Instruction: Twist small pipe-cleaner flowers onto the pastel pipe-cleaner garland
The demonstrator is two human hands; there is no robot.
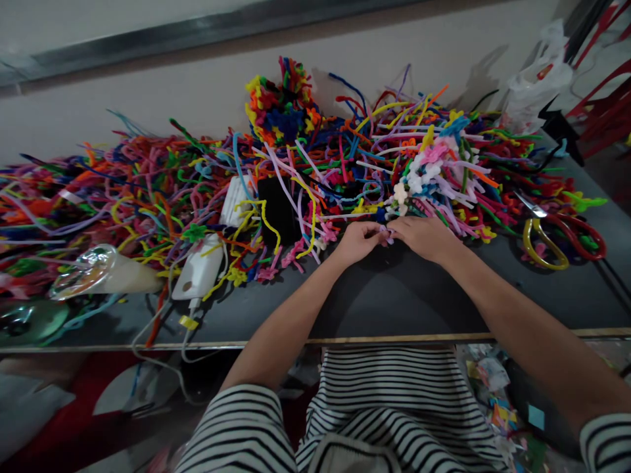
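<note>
Close together over the dark table, my left hand [361, 242] and my right hand [420, 235] meet at the fingertips. Both pinch a small lavender pipe cleaner [390, 238], mostly covered by the fingers, so its shape is hard to make out. Just beyond my right hand lie pipe cleaner flowers in white [424, 165] and pink [434, 152]. A cream flower [400, 193] nearly touches the right knuckles. Left of my left hand, pink pipe cleaner pieces [327, 230] and a yellow strand [314, 220] rest at the pile's edge.
A long pile of coloured pipe cleaners [148, 171] runs along the wall. Scissors [545, 240] with yellow and red handles lie at right. To the left are a white power bank [200, 266] with cables, a black box-like object [279, 210] and a tipped clear cup [106, 272].
</note>
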